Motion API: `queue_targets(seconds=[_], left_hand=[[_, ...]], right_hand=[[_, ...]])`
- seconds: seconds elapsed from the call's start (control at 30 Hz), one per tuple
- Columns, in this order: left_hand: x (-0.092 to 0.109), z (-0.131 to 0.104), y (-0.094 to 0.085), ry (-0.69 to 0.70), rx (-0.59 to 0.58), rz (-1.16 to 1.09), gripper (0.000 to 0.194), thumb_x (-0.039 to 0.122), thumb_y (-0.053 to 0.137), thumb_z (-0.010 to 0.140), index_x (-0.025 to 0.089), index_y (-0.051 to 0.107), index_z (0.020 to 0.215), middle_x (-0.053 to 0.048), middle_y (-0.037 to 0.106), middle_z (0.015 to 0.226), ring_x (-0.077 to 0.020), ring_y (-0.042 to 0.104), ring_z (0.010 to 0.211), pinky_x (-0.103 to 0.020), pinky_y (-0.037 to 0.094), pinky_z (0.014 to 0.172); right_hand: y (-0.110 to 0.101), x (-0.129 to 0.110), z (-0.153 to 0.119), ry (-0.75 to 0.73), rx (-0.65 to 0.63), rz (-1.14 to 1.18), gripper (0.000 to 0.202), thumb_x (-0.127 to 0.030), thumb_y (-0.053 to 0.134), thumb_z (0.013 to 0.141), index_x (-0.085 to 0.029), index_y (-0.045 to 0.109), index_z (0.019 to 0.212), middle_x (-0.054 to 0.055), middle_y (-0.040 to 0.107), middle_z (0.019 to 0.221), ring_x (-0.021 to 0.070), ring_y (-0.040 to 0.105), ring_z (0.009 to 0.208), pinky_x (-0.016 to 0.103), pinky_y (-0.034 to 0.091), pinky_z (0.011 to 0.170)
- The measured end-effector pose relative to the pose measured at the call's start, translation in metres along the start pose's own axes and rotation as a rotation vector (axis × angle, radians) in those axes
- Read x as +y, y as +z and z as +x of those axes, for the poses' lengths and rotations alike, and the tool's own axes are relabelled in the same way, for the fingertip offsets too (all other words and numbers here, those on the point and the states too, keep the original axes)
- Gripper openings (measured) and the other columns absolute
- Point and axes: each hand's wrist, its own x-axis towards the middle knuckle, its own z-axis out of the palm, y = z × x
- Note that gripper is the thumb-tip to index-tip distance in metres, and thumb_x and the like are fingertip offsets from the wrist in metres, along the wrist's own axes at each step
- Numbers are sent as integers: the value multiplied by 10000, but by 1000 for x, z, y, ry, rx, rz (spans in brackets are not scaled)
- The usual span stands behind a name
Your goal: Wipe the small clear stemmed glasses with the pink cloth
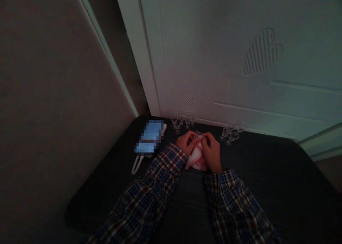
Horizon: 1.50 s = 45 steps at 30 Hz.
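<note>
Both my hands meet over the dark table, around a pink and white cloth (pixel 196 156). My left hand (pixel 186 142) has its fingers curled against the upper left part of the cloth, and my right hand (pixel 211 150) pinches it from the right. Between my fingertips, at the top of the cloth, a small clear glass piece (pixel 198 133) shows in part; the rest of it is hidden. The lower end of the cloth hangs down to the table top.
Several small clear glasses (pixel 177 125) stand behind my left hand, and several more (pixel 228 135) behind my right. A phone (pixel 149 137) with a white cable (pixel 137 164) lies left on the dark table (pixel 256 165). A white panel (pixel 213 58) with hearts rises behind.
</note>
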Motion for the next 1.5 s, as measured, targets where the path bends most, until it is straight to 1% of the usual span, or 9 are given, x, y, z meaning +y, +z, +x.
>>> queue_targets(seconds=[0.17, 0.3, 0.53, 0.67, 0.77, 0.9, 1.03, 1.37, 1.5], left_hand=[[1, -1, 0, 0, 1, -11, 249, 384, 428, 798, 178, 519, 902, 10, 578, 681, -102, 536, 607, -204, 413, 561], [0, -1, 0, -19, -6, -14, 269, 406, 422, 798, 181, 520, 908, 18, 569, 661, -96, 525, 565, -201, 401, 529], [2, -2, -2, 5, 6, -17, 272, 404, 428, 796, 176, 525, 910, 26, 531, 615, -94, 504, 556, -197, 395, 530], [3, -3, -4, 17, 64, 11, 235, 360, 449, 791, 178, 530, 917, 24, 534, 634, -90, 495, 569, -198, 390, 544], [3, -3, -3, 11, 88, 1, 250, 372, 460, 784, 177, 525, 925, 27, 530, 624, -88, 488, 554, -198, 383, 527], [2, -2, -2, -9, 54, -3, 271, 399, 457, 781, 175, 524, 920, 22, 533, 626, -93, 498, 563, -199, 392, 526], [0, -2, 0, -8, 26, -14, 285, 412, 437, 792, 180, 502, 944, 20, 544, 644, -96, 511, 566, -202, 405, 534], [5, -2, -3, 61, -5, -12, 264, 358, 413, 816, 197, 497, 1007, -21, 590, 866, -125, 551, 739, -245, 441, 690], [7, -2, -4, 101, -4, -7, 284, 350, 433, 806, 193, 510, 1030, -38, 574, 936, -134, 538, 790, -236, 443, 680]], right_hand=[[0, 2, 0, -11, -18, -4, 217, -319, 373, 790, -179, 537, 775, -10, 554, 693, 123, 501, 645, 224, 347, 589], [0, 2, -1, -9, -29, -11, 202, -307, 376, 792, -182, 532, 764, -16, 543, 680, 122, 502, 643, 223, 346, 587], [-2, -4, -1, -3, 41, 9, 192, -275, 358, 798, -186, 527, 780, -18, 538, 685, 116, 498, 632, 217, 353, 585], [-2, -7, -1, -25, -38, 22, 167, -267, 381, 787, -187, 526, 766, -20, 547, 685, 116, 506, 645, 215, 358, 599], [-2, -8, -2, -33, -21, 33, 184, -267, 366, 792, -184, 530, 777, -16, 550, 693, 116, 506, 648, 215, 360, 598], [-4, -7, -2, -22, 49, 34, 203, -279, 354, 797, -178, 530, 780, -11, 542, 690, 117, 493, 636, 217, 357, 584], [-4, -5, -1, -25, 46, 23, 206, -279, 352, 796, -181, 533, 783, -15, 532, 680, 115, 483, 620, 217, 350, 569], [-3, -3, -1, -44, 42, 18, 206, -273, 349, 793, -182, 534, 784, -11, 542, 694, 118, 488, 633, 222, 351, 584], [-2, -1, -1, -41, 41, 27, 202, -272, 351, 794, -177, 530, 789, -14, 535, 690, 115, 488, 628, 220, 350, 582]])
